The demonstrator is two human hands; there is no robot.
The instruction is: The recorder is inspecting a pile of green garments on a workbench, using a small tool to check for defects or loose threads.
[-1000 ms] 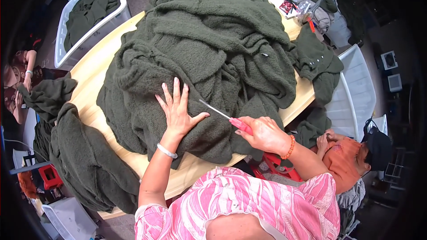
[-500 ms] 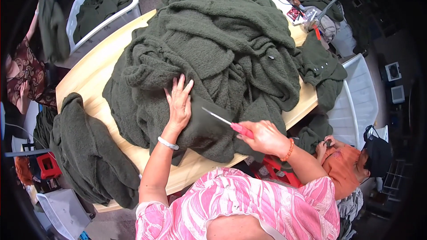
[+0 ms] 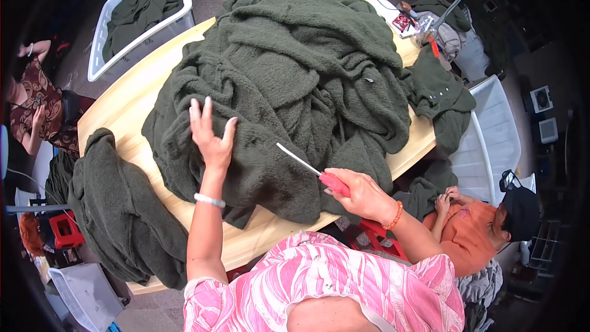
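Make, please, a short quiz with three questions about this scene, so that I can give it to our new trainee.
1. Choose one. What does the right hand hold?
a) scissors
b) a red-handled tool with a thin shaft
c) a folded garment

2. True or false? The left hand also grips this tool.

3. Fill in: the orange bracelet is on the ____ wrist.

Key:
1. b
2. False; it is open, against the dark green fabric pile.
3. right

A pink-handled tool (image 3: 332,182) slants over heaped, rumpled dark-green fabric (image 3: 276,80).
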